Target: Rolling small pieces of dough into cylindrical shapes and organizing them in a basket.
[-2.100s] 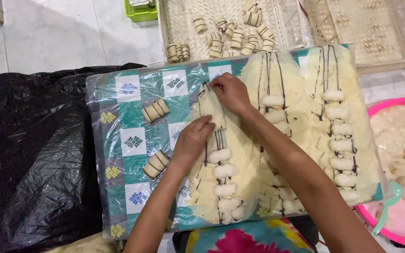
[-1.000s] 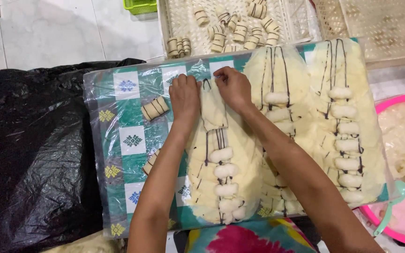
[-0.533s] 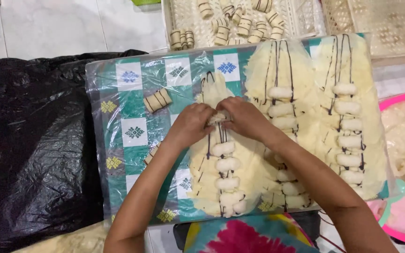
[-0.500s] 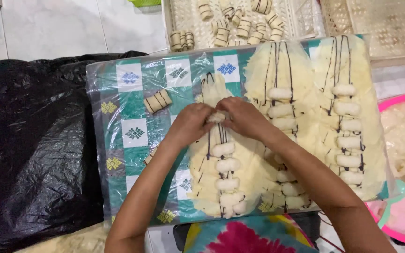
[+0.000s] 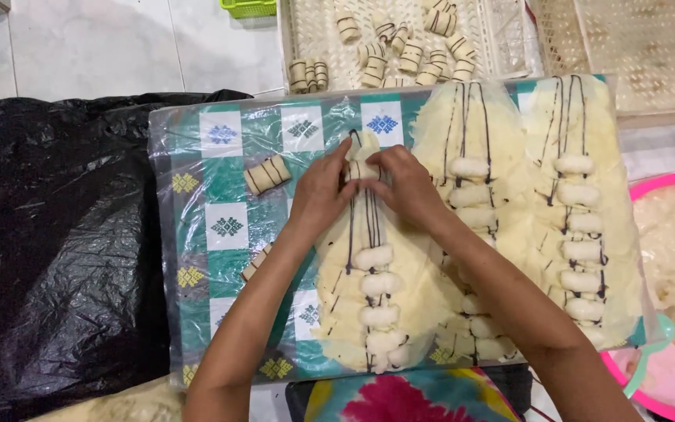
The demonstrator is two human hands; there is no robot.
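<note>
Dough lies soft and thin on the board, filling lumps in a row toward 6 o'clock. Your left hand and right hand pinch its 12 o'clock tip, rolling. It likely tears easily; grip both edges lightly.

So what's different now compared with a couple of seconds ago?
Both hands, left hand and right hand, came together at the top of the near dough sheet and now pinch its end, rolling it. The finished roll on the board and the other sheets stayed put.
</note>
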